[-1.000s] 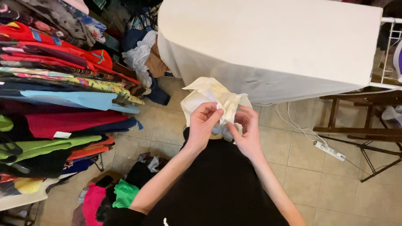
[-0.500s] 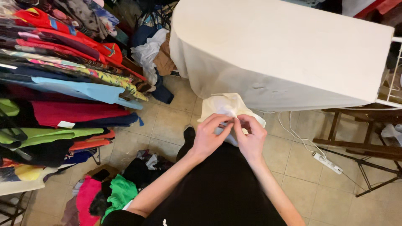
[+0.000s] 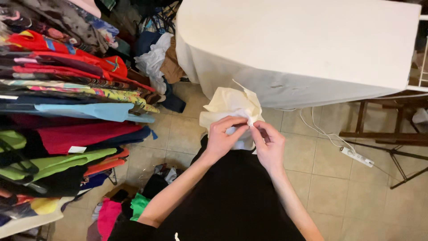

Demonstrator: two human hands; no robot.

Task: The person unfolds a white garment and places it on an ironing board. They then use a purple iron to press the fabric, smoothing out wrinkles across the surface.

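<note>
A crumpled cream cloth (image 3: 231, 103) is held in front of me, just below the edge of a white-covered ironing table (image 3: 303, 44). My left hand (image 3: 223, 136) grips its lower edge with fingers curled over the fabric. My right hand (image 3: 269, 143) pinches the same edge beside it, thumb and fingers closed on the cloth. Both hands nearly touch each other. My black garment (image 3: 232, 201) fills the bottom middle of the view.
At the left, stacked folded clothes in many colours (image 3: 67, 111) fill shelves. Loose garments (image 3: 156, 58) lie heaped at the back. A white power strip (image 3: 356, 157) with its cord lies on the tiled floor (image 3: 356, 201). A dark wooden frame (image 3: 383, 134) stands at the right.
The cloth has been drawn down and bunched smaller, and both hands have closed in together on its lower edge. The view has shifted slightly toward the table.
</note>
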